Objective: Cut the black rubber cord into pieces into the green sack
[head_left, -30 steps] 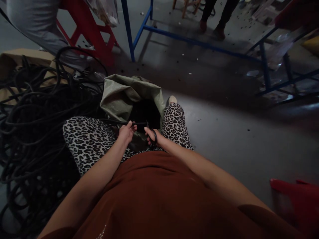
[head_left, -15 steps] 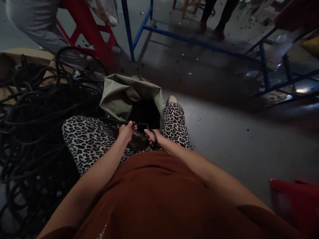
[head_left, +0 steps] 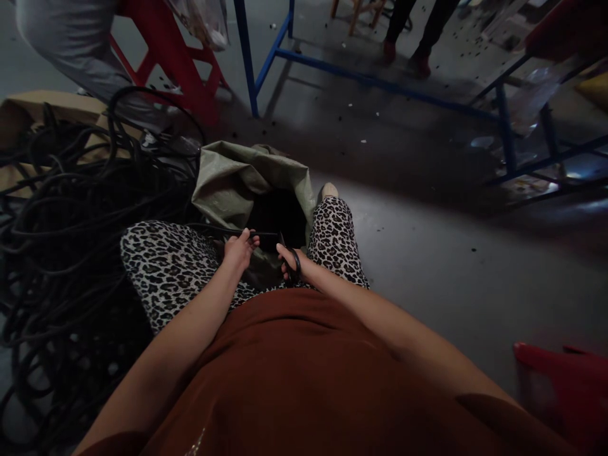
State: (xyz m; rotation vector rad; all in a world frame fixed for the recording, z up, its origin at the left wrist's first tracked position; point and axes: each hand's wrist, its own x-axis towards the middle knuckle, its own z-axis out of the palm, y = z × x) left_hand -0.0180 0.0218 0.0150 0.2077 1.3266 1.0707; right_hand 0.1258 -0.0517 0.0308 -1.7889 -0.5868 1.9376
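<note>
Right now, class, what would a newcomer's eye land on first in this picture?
Probably the great tangle of black cable heaped on the floor at the left. Next, at centre, the left hand grips one black cable strand while the right hand holds black-handled scissors, over a green sack between leopard-print knees.

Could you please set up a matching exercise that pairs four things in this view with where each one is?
Things:
1. left hand
2. right hand
3. green sack
4. cable pile

Places or states:
A. heaped on the floor at the person's left
B. standing open between the knees
C. closed on a black cable
D. fingers through the loop of black scissors

Pairs: 1-C, 2-D, 3-B, 4-A
</note>
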